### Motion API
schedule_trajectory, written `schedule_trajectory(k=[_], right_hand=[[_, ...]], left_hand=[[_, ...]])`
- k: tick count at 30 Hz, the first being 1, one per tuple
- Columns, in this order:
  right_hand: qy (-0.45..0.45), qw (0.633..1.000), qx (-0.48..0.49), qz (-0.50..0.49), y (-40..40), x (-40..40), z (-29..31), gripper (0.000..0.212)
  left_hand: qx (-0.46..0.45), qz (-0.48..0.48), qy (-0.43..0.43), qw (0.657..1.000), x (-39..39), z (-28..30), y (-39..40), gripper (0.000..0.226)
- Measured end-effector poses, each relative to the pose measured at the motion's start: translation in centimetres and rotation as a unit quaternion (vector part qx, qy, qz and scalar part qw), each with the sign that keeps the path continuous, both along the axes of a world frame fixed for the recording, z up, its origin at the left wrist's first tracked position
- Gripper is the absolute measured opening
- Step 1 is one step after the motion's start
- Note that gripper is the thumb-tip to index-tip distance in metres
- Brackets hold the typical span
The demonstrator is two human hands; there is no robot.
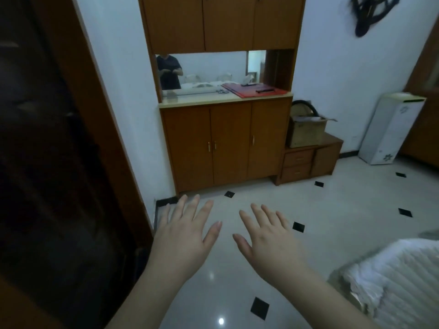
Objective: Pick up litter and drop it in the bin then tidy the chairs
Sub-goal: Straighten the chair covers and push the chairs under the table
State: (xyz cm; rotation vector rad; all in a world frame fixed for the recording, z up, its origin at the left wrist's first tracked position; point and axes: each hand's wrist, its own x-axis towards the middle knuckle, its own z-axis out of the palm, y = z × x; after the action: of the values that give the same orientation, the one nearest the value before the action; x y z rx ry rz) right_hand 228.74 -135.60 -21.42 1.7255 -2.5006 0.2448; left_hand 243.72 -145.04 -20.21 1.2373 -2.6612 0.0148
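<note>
While no litter or bin is apparently showing, left hand (184,236) and right hand (268,241) are hovering empty, fingers spread; searching comes next.

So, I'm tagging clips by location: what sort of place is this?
Probably a room in a home: a wooden cabinet with a mirror against the wall, a tiled floor, and white bedding at the lower right.
</note>
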Motion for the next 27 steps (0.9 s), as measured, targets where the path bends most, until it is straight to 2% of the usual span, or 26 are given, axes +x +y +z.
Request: schedule_trajectory(k=[2,6,9,13,17,27], right_hand=[[-0.004,1.000,0.000,0.001,-2.3,-2.2,-0.2,0.084],[-0.013,0.997,-0.004,-0.071,-5.7,-7.7,0.3,0.068],[-0.011,0.995,-0.008,-0.097,-8.2,-13.4,-0.7,0.072],[0.012,0.987,-0.021,-0.160,-11.0,-21.7,-1.8,0.069],[-0.002,0.978,-0.023,-0.207,-13.5,-29.3,-2.0,0.062],[-0.011,0.958,-0.028,-0.284,-20.7,-44.8,-1.6,0.054]], left_hand=[[0.016,-0.015,-0.003,1.000,-2.7,0.3,-2.7,0.077],[0.037,-0.068,-0.014,0.997,-9.5,0.3,-7.1,0.069],[0.034,-0.107,-0.023,0.993,-15.6,-0.5,-11.0,0.066],[0.019,-0.138,-0.021,0.990,-24.8,-1.6,-15.6,0.066],[0.016,-0.176,-0.032,0.984,-33.3,-1.5,-18.8,0.067],[0.007,-0.248,-0.032,0.968,-51.5,-0.7,-27.6,0.065]])
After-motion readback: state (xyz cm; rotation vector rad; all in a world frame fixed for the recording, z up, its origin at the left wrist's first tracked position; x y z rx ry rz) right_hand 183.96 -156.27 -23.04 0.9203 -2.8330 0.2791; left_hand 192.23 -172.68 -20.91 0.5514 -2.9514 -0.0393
